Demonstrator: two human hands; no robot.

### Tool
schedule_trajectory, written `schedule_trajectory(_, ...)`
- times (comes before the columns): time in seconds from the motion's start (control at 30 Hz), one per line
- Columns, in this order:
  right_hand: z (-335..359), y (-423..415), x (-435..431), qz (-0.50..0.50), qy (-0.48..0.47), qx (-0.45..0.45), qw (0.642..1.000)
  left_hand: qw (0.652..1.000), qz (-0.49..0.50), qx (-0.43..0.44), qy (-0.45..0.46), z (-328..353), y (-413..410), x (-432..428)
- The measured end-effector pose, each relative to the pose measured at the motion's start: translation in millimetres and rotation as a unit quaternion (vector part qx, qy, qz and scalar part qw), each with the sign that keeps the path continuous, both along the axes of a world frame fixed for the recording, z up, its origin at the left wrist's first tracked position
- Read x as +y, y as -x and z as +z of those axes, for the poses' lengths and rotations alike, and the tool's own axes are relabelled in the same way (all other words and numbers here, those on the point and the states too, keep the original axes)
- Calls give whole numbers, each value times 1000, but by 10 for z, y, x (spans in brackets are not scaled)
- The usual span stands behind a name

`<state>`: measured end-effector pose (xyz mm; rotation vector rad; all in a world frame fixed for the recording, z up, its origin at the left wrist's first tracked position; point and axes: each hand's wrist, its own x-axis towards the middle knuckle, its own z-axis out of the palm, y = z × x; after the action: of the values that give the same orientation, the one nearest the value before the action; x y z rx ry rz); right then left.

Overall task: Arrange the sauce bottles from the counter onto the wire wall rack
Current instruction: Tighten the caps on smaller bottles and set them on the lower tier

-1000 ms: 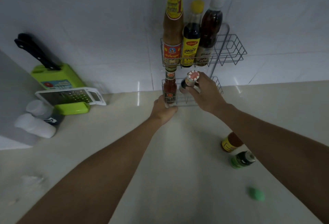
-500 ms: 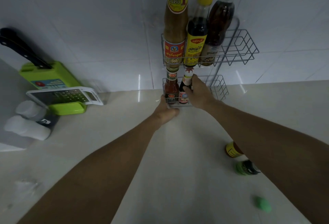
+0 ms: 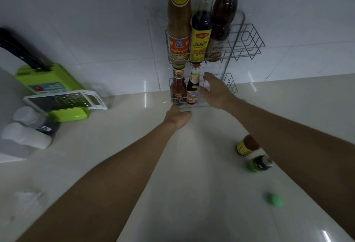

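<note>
A two-tier wire wall rack (image 3: 247, 43) hangs on the white tiles. Its upper shelf holds three tall bottles: a brown sauce bottle (image 3: 179, 18), a yellow-capped dark bottle (image 3: 201, 30) and a white-capped bottle (image 3: 221, 24). On the lower shelf stand a red sauce bottle (image 3: 178, 88) and a small dark bottle (image 3: 192, 88) with a red-and-white cap. My right hand (image 3: 217, 91) hovers open just right of the small dark bottle, off it. My left hand (image 3: 177, 116) rests against the lower shelf's front edge, fingers curled under. Two bottles remain on the counter: a yellow-labelled one (image 3: 245, 145) and a green one (image 3: 259, 164).
A green knife block (image 3: 46, 80) with a black-handled knife and a white grater (image 3: 65, 101) sit at the left by the wall. Two white-capped containers (image 3: 28, 128) lie beside them. A small green lump (image 3: 274, 199) lies on the pale counter (image 3: 192, 184).
My right hand set the small dark bottle upright on the lower shelf beside the red one, then let go and opened. My left hand stayed at the shelf's front edge.
</note>
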<state>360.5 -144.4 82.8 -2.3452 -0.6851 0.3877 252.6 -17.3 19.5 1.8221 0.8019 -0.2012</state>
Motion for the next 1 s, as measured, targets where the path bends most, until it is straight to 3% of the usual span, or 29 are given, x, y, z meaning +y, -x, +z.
schedule_trajectory(0.1, 99, 55, -343, -4, 5, -35, 999, 999, -42, 23, 0, -11, 59, -322)
schedule_trajectory(0.23, 159, 166, -888, -26, 29, -64, 997, 989, -136, -21, 52, -28, 124, -875)
schedule_trajectory(0.33, 183, 299, -1300, -39, 70, -75, 994, 970, -222, -53, 83, -8, 177, -1259)
schedule_trajectory(0.5, 232, 561, -1758, -42, 155, -68, 985, 933, -337, -115, 47, 41, 148, -1750)
schedule_trajectory(0.6, 193, 695, -1872, -14, 191, -53, 980, 939, -310, -147, -11, 28, 122, -1844)
schedule_trajectory(0.77, 178, 738, -1843, -10, 152, -58, 987, 931, -314, -182, -47, 6, 154, -1771)
schedule_trajectory(0.9, 283, 674, -1743, -4, 120, -71, 990, 944, -258, -204, -14, 48, 244, -1634)
schedule_trajectory(1.0, 422, 660, -1593, 40, 68, -131, 988, 958, -175, -228, 0, 135, 319, -1564)
